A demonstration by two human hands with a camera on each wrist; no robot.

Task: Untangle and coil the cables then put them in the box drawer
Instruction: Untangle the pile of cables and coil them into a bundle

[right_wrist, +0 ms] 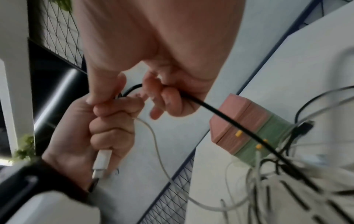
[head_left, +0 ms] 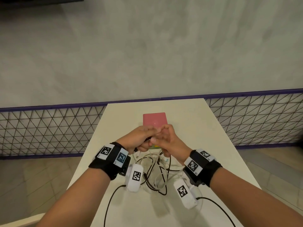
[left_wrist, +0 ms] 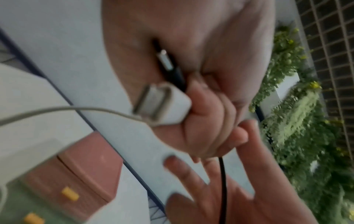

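A tangle of white and black cables [head_left: 155,171] lies on the white table [head_left: 205,145], just in front of a small box with a pink top [head_left: 155,120] and green drawers with yellow knobs [right_wrist: 268,133]. Above the tangle my two hands meet. My left hand [head_left: 141,136] is a fist that grips a white USB plug [left_wrist: 161,103] and a black plug [left_wrist: 168,63]. My right hand [head_left: 164,138] curls its fingers round the black cable [right_wrist: 210,109], which slopes down into the tangle. A thin white cable [right_wrist: 153,136] hangs from my left fist.
The table is narrow, with a purple-framed wire mesh railing [head_left: 49,128] beyond both long sides and the far end. Black leads from the wrist cameras [head_left: 108,207] run off the near edge. Green plants [left_wrist: 298,121] grow beyond the railing.
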